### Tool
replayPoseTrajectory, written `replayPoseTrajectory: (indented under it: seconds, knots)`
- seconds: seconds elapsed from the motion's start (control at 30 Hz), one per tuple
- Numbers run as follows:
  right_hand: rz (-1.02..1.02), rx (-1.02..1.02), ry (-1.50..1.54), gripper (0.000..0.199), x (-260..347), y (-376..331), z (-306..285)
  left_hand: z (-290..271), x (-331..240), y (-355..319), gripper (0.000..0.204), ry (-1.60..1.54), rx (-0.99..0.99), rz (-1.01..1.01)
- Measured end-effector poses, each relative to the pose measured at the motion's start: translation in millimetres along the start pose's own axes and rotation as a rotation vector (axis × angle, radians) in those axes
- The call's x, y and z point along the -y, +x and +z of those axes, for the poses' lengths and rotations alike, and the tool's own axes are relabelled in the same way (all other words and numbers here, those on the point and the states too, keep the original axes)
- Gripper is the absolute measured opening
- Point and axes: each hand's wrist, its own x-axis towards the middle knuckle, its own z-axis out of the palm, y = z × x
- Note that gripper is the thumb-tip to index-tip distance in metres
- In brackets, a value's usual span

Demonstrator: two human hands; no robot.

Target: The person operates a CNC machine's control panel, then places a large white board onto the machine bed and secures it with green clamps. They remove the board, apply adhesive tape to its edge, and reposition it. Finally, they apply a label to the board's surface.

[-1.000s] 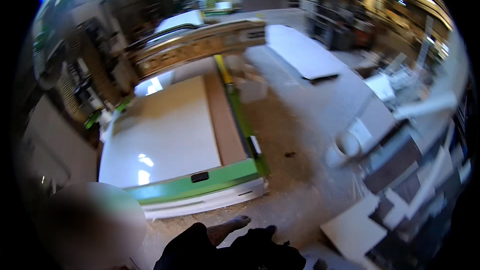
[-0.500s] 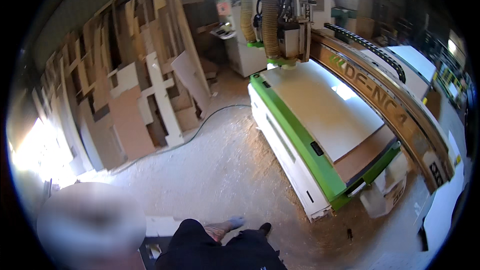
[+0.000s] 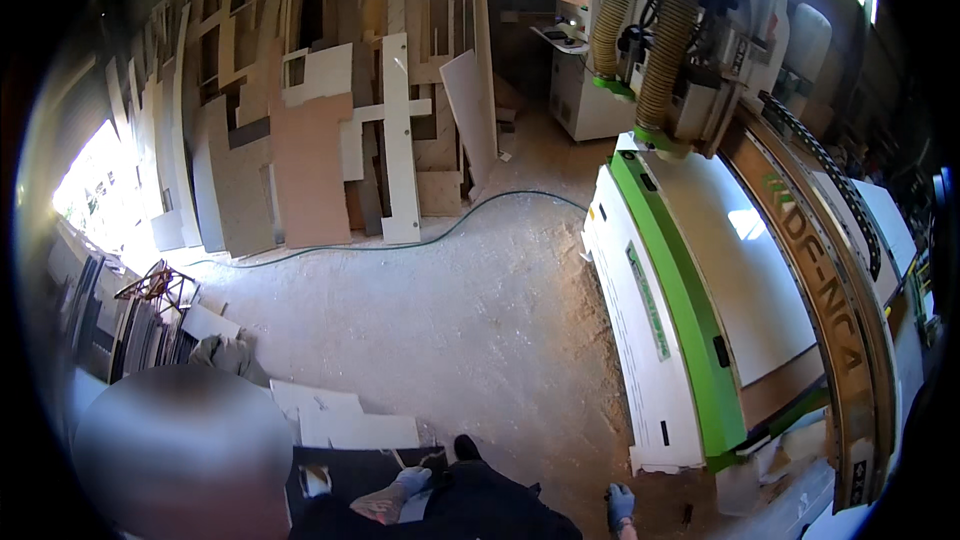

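Note:
My left hand [image 3: 411, 481], in a grey glove, is low in front of my dark clothing, beside a black flat surface [image 3: 350, 470]. Its fingers look stretched forward. A thin pale strip [image 3: 398, 459] shows close to them, and I cannot make out any contact. Further right, my gloved right hand [image 3: 621, 504] hangs low over the floor by my side. Its fingers look curled, with a small dark patch by the thumb that is too small to name. Both hands are apart from the large green-and-white cutting machine [image 3: 660, 290].
A pale sheet [image 3: 750, 250] lies on the machine bed under a gantry [image 3: 810, 260]. Many board offcuts [image 3: 310, 170] lean on the far wall. A hose [image 3: 470, 210] crosses the dusty floor. White offcuts [image 3: 340, 420] lie near left, beside a blurred round shape [image 3: 180, 450].
The view has swung left, so the machine sits further right. My left hand has drawn back toward my body, and my right hand has come into view.

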Motion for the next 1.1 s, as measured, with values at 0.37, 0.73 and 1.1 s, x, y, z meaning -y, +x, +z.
replayPoseTrajectory:
  seconds: [0.37, 0.73, 1.1]
  knots:
    - [0.193, 0.251, -0.566, 0.041, 149, 65, 218, -305, -92, 220, 0.059, -0.442, -0.276, 0.137]
    - [0.155, 0.415, -0.696, 0.044, 291, 283, 515, -516, -94, 380, 0.041, -0.514, -0.254, -0.024]
    - [-0.063, 0.323, -0.179, 0.040, 608, 566, 792, -660, -198, 560, 0.042, -0.732, -0.133, -0.484]
